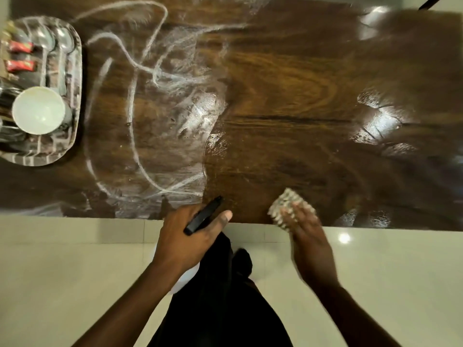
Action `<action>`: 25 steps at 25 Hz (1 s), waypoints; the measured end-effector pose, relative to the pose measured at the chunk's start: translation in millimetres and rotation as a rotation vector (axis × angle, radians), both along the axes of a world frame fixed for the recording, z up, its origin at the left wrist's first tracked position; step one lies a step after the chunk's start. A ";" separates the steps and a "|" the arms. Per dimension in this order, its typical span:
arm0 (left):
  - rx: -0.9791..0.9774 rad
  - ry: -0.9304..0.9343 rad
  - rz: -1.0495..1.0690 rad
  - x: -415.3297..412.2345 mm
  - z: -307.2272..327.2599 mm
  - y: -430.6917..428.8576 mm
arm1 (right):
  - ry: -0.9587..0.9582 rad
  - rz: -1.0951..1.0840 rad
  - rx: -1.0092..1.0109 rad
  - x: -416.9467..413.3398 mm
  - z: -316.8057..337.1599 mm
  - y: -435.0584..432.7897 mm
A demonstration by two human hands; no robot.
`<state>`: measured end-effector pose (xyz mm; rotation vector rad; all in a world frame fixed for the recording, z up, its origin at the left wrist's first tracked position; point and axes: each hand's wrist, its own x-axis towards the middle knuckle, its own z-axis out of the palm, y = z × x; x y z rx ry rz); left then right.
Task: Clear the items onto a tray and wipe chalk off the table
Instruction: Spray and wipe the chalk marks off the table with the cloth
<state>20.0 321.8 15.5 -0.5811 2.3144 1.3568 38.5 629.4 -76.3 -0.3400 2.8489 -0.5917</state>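
White chalk marks (150, 96) cover the left half of the dark wooden table (288, 83); the right half looks wet and shiny. My right hand (308, 234) presses a patterned cloth (288, 204) flat on the table near its front edge, and the hand is blurred. My left hand (185, 234) grips a spray bottle with a black nozzle (204, 215) and a white body just off the front edge. At the far left stands a metal tray (72, 96) with a white bowl (38, 110), spoons (62, 41) and two red packets (21, 56).
Pale tiled floor (75, 271) lies in front of the table. My dark trousers (225, 296) show below the hands. A thin black object (428, 3) pokes in at the top right corner.
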 end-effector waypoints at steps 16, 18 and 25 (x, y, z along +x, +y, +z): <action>-0.061 0.061 0.232 26.7 -6.0 -70.0 | 0.007 0.545 0.052 -87.8 -4.8 -128.5; -0.042 0.005 0.231 26.2 -4.9 -80.6 | -0.011 -0.026 -0.002 -116.1 2.8 -121.0; 0.002 -0.001 0.242 18.7 -5.3 -103.5 | -0.017 0.202 -0.136 -17.5 6.1 -266.6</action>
